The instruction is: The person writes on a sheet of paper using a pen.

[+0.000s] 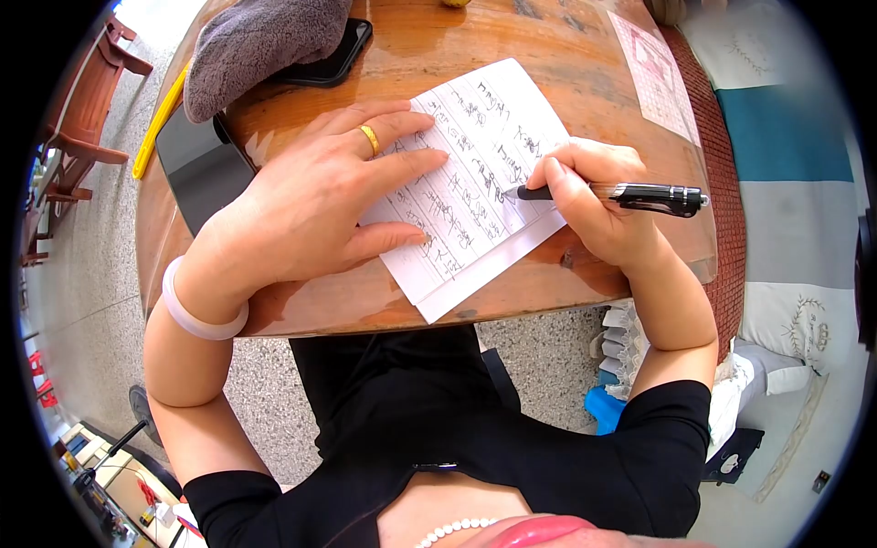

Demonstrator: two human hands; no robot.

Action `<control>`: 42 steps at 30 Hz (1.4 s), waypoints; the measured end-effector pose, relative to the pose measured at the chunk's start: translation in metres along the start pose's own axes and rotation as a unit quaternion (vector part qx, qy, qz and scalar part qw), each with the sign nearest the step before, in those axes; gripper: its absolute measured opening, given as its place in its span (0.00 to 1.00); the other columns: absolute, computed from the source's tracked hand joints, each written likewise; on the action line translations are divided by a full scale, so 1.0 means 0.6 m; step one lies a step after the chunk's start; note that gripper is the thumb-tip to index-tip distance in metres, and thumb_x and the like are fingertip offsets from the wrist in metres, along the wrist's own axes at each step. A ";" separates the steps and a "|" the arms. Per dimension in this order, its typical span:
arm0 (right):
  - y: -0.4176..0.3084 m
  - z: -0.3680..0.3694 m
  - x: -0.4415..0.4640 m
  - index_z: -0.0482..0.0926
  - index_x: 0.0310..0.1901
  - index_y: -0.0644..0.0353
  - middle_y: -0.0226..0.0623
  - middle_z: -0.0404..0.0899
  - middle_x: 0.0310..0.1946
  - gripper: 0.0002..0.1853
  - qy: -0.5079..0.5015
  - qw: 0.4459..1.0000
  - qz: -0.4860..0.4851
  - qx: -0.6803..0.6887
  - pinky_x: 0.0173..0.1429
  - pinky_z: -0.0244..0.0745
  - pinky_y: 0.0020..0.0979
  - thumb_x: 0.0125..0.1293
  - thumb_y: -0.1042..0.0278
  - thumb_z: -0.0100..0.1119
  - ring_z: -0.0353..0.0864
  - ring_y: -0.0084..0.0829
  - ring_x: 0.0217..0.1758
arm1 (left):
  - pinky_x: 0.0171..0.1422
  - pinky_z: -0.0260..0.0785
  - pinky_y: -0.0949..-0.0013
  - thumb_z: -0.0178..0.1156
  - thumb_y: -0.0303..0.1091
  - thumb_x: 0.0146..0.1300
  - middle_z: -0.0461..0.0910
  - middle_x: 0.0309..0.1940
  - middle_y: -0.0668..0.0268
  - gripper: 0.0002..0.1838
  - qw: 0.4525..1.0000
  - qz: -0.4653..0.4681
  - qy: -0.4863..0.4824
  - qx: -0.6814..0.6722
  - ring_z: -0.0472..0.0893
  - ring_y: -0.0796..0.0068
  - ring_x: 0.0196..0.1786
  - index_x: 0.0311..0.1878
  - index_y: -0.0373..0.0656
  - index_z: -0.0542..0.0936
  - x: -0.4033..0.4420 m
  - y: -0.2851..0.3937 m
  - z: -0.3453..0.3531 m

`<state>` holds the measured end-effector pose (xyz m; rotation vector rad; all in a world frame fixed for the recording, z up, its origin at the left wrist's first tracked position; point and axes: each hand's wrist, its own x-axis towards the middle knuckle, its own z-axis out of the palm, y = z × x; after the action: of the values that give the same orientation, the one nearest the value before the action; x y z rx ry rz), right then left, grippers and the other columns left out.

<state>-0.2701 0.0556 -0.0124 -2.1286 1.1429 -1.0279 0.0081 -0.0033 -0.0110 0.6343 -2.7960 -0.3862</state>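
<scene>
My right hand grips a black pen, its tip touching a lined sheet of paper that carries several rows of handwriting. Another white sheet shows beneath it along the lower edge. My left hand lies with spread fingers over the paper's left side, a gold ring on one finger and a pale bangle at the wrist. Close to that wrist lies a dark, glossy tablet-like device, part of it hidden by my hand and a grey cloth.
The grey towel-like cloth partly covers a black phone on the wooden table. A yellow strip lies at the left edge. On the right are a pink-printed sheet and a cushioned seat. A wooden bench stands left.
</scene>
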 end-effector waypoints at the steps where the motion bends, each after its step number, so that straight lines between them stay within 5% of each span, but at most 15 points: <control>1: 0.001 0.001 0.000 0.81 0.30 0.67 0.38 0.78 0.19 0.07 0.004 1.000 -0.002 0.003 0.28 0.73 0.27 0.64 0.76 0.55 0.79 0.26 0.20 | 0.74 0.60 0.53 0.72 0.44 0.54 0.69 0.69 0.56 0.31 1.000 -0.001 0.001 0.001 0.66 0.52 0.72 0.62 0.48 0.79 -0.001 0.000 0.000; 29: -0.011 -0.015 0.001 0.78 0.29 0.70 0.44 0.83 0.27 0.11 -0.064 0.998 0.018 -0.015 0.38 0.77 0.30 0.63 0.74 0.48 0.83 0.30 0.30 | 0.74 0.60 0.53 0.72 0.45 0.53 0.70 0.69 0.56 0.31 1.000 -0.004 -0.001 -0.007 0.66 0.52 0.72 0.61 0.47 0.79 0.001 0.002 -0.001; 36: 0.015 -0.029 0.002 0.79 0.36 0.69 0.33 0.80 0.28 0.11 0.233 0.972 -0.018 0.023 0.33 0.71 0.23 0.72 0.74 0.49 0.72 0.19 0.26 | 0.74 0.61 0.53 0.72 0.44 0.54 0.71 0.68 0.54 0.31 1.000 0.009 0.009 -0.006 0.67 0.51 0.71 0.61 0.45 0.79 0.000 -0.001 -0.001; 40: 0.058 -0.045 0.025 0.81 0.43 0.69 0.26 0.74 0.26 0.11 0.288 0.951 -0.015 0.111 0.42 0.82 0.26 0.73 0.70 0.52 0.68 0.15 0.26 | 0.71 0.65 0.56 0.72 0.42 0.54 0.72 0.66 0.54 0.31 1.000 0.010 0.025 0.003 0.71 0.50 0.68 0.61 0.43 0.79 -0.001 -0.003 -0.002; 42: 0.077 -0.064 0.032 0.81 0.46 0.68 0.26 0.73 0.26 0.11 0.292 0.941 0.065 0.157 0.46 0.85 0.29 0.72 0.70 0.54 0.71 0.14 0.28 | 0.66 0.68 0.58 0.73 0.41 0.54 0.75 0.62 0.54 0.30 0.997 -0.015 0.070 0.021 0.75 0.51 0.62 0.61 0.42 0.78 0.000 -0.008 -0.002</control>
<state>-0.3157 0.0125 -0.0160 -1.5118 1.2485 -1.7147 0.0100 -0.0080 -0.0115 0.6855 -2.6696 -0.2770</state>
